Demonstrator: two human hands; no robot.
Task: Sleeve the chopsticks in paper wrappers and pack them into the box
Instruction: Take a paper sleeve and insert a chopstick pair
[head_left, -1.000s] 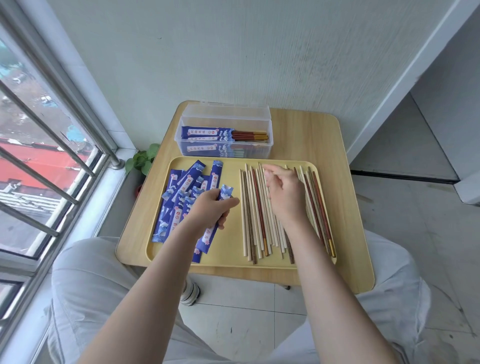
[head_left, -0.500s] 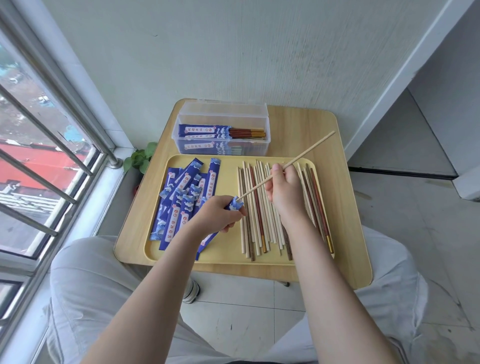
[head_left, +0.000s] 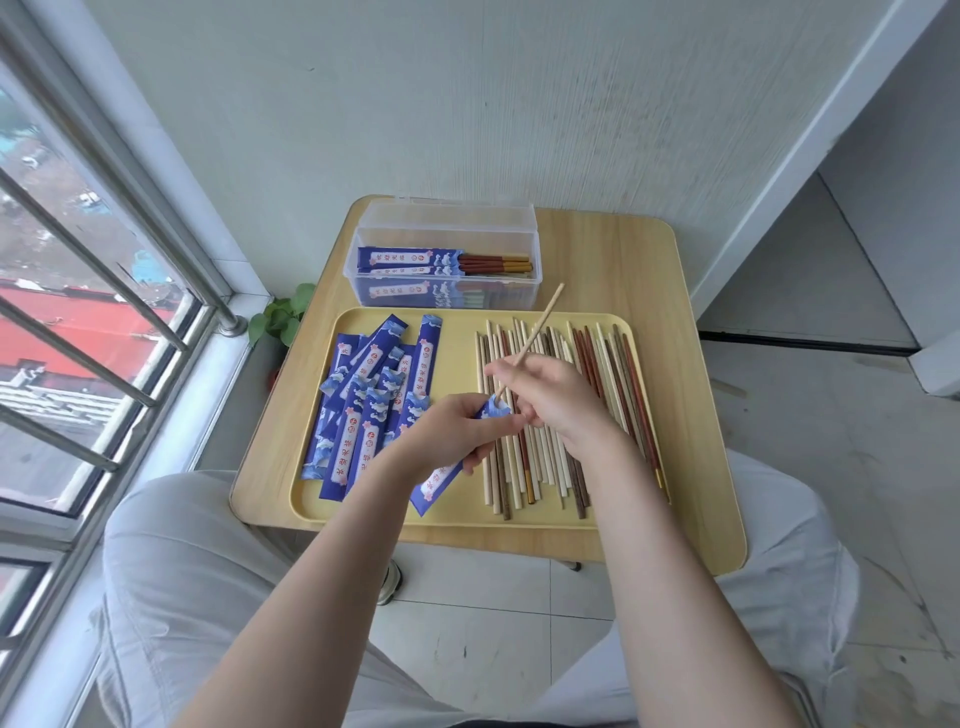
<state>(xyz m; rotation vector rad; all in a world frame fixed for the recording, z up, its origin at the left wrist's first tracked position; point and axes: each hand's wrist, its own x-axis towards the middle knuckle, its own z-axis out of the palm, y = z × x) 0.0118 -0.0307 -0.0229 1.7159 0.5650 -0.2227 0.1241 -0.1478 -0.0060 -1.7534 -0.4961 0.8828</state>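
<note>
My left hand (head_left: 457, 434) grips a blue paper wrapper (head_left: 441, 480) over the yellow tray (head_left: 457, 519). My right hand (head_left: 550, 397) pinches a pale wooden chopstick (head_left: 540, 327); its lower tip sits in the wrapper's open end and the rest slants up to the right. Several loose chopsticks (head_left: 602, 405), pale and dark, lie side by side on the tray's right half. A pile of blue wrappers (head_left: 363, 400) covers its left half. The clear plastic box (head_left: 447, 260) stands behind the tray with sleeved chopsticks inside.
The tray and box rest on a small wooden table (head_left: 691, 467) against a white wall. A barred window (head_left: 104, 312) runs along the left, with a small green plant (head_left: 283, 317) by the sill. My knees in light trousers flank the table's near edge.
My right hand lifted a pale chopstick off the tray and swung it steeper. Its tip now sits in the mouth of the wrapper that my left hand raised.
</note>
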